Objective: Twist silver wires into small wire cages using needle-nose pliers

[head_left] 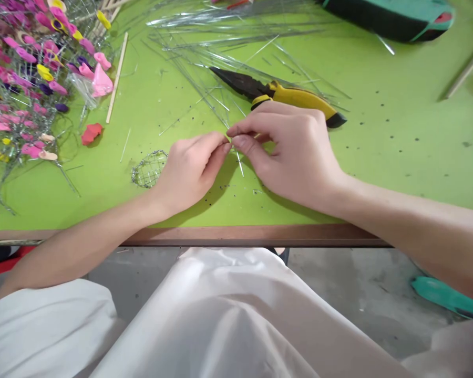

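Observation:
My left hand (195, 168) is closed in a pinch, thumb against forefinger. Its fingertips meet those of my right hand (295, 152), which pinches from the other side. Between them is a thin silvery wire (240, 164), its lower end poking out below the fingertips; the gripped part is hidden. Beside my left hand lies a small wire mesh piece (147, 169) with a twisted rim, partly covered by that hand. Just behind my right hand rest pliers (299, 97) with yellow and black handles and dark pointed jaws, the lower handle partly hidden.
Loose straight wires (205, 50) spread across the back of the green table (402, 173). Pink, yellow and purple pieces on wire (31, 79) are heaped at left, near a wooden stick (117, 79) and red scrap (91, 134). A teal-and-black object (394, 18) stands at back right.

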Motion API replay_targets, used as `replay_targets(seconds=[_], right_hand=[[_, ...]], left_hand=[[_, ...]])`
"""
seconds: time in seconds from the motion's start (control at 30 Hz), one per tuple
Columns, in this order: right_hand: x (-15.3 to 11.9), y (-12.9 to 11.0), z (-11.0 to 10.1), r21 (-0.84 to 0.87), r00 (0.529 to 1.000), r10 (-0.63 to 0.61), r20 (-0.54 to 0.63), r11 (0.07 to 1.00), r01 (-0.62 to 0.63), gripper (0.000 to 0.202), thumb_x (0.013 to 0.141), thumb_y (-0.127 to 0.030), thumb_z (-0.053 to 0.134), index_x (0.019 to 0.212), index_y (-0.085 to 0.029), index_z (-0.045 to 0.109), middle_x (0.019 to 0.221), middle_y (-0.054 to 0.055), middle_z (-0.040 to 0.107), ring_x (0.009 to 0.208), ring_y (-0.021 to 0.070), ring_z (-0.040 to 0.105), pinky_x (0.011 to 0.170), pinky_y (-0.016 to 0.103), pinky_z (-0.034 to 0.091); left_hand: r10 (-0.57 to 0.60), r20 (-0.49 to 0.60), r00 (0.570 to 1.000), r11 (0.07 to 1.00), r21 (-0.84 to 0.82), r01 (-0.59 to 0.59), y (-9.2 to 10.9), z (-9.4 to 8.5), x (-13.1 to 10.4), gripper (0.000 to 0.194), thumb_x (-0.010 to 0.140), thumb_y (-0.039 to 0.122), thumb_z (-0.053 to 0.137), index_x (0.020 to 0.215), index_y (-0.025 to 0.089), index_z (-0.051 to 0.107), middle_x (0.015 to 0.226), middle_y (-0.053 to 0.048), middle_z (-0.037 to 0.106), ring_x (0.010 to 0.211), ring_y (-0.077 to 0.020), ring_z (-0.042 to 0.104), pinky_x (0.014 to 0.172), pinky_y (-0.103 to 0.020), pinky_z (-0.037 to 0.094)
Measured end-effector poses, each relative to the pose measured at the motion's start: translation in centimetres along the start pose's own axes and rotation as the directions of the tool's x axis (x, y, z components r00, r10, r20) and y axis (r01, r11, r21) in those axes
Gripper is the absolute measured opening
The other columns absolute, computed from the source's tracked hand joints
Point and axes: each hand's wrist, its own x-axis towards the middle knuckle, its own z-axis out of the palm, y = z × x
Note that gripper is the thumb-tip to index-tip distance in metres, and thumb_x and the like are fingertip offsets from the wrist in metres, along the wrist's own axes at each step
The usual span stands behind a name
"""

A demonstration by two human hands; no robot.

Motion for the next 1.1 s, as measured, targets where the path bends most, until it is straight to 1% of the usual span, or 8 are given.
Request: replay_targets(seconds=[0.1,0.23,0.4,0.53,0.63,0.83,0.97,1.1], right_hand=[[0.0,0.3,0.1,-0.054,0.997,-0.080,0.018,0.995,0.081,0.026,0.099,-0.018,0.056,0.093,-0.027,0.080,0.100,0.007,0.077,0.093,0.0259,0.072,0.085,0.042,0.059],[0.0,0.6,0.2,-0.055,0.985,-0.160,0.065,0.985,0.164,0.030,0.099,-0.014,0.052,0.085,-0.025,0.077,0.098,0.008,0.075,0.089,0.0247,0.070,0.079,0.040,0.057],[0.2,0.8,0.2,0.101,0.999,-0.019,0.039,0.995,0.015,0.023,0.096,-0.016,0.063,0.103,-0.027,0.083,0.103,0.007,0.080,0.093,0.0258,0.074,0.083,0.041,0.060],[0.1,0.5,-0.1,0.053,0.999,0.025,0.034,0.998,-0.026,0.018,0.096,-0.019,0.068,0.102,-0.026,0.084,0.095,0.007,0.079,0.084,0.0269,0.073,0.082,0.044,0.059],[-0.1,0.1,-0.4,0.024,0.998,0.067,0.005,0.997,-0.067,0.013,0.098,-0.026,0.070,0.098,-0.029,0.083,0.091,0.006,0.076,0.086,0.0276,0.074,0.087,0.046,0.059],[-0.3,-0.2,-0.4,-0.018,0.998,-0.008,-0.059,1.000,0.007,0.019,0.100,-0.024,0.065,0.093,-0.032,0.082,0.100,0.006,0.080,0.097,0.0277,0.075,0.088,0.044,0.059],[-0.2,-0.3,-0.5,-0.062,0.993,-0.043,-0.110,0.997,0.036,0.020,0.095,-0.020,0.065,0.086,-0.030,0.080,0.086,0.002,0.079,0.081,0.0238,0.074,0.077,0.041,0.059],[0.0,-0.5,-0.6,-0.037,0.992,-0.006,-0.128,0.999,0.001,0.016,0.088,-0.017,0.070,0.078,-0.028,0.073,0.080,-0.001,0.078,0.072,0.0205,0.072,0.072,0.038,0.058]], left_hand=[[-0.004,-0.002,1.000,1.000,-0.023,0.004,0.1,0.0,0.1,0.039,0.113,0.037,0.042,0.081,0.022,0.057,0.066,0.001,0.059,0.060,-0.0131,0.054,0.063,-0.029,0.040],[0.021,-0.010,1.000,0.996,-0.082,-0.022,0.3,-0.1,0.2,0.040,0.114,0.040,0.040,0.082,0.022,0.056,0.067,0.000,0.058,0.060,-0.0133,0.054,0.063,-0.030,0.040],[-0.071,-0.012,0.997,0.991,-0.118,0.069,0.4,-0.3,0.2,0.041,0.114,0.044,0.043,0.081,0.024,0.055,0.063,0.002,0.054,0.056,-0.0125,0.050,0.063,-0.032,0.038],[-0.101,-0.022,0.995,0.990,-0.106,0.098,0.5,-0.4,0.2,0.048,0.113,0.053,0.041,0.079,0.024,0.054,0.063,0.002,0.052,0.058,-0.0127,0.049,0.064,-0.031,0.039],[-0.088,-0.043,0.995,0.992,-0.097,0.084,0.7,-0.4,0.3,0.048,0.114,0.053,0.039,0.081,0.023,0.056,0.063,0.002,0.052,0.059,-0.0129,0.050,0.064,-0.031,0.040],[-0.051,-0.022,0.998,0.990,-0.130,0.047,0.6,-0.4,0.5,0.046,0.114,0.047,0.043,0.076,0.022,0.054,0.059,0.004,0.043,0.055,-0.0114,0.042,0.062,-0.031,0.037],[-0.092,-0.008,0.996,0.990,-0.109,0.091,0.6,-0.3,0.6,0.051,0.113,0.050,0.043,0.071,0.022,0.050,0.057,0.004,0.040,0.053,-0.0110,0.039,0.059,-0.031,0.035],[-0.102,0.010,0.995,0.990,-0.093,0.102,0.7,-0.3,0.5,0.051,0.113,0.047,0.045,0.069,0.022,0.050,0.058,0.003,0.045,0.055,-0.0121,0.044,0.062,-0.032,0.038]])
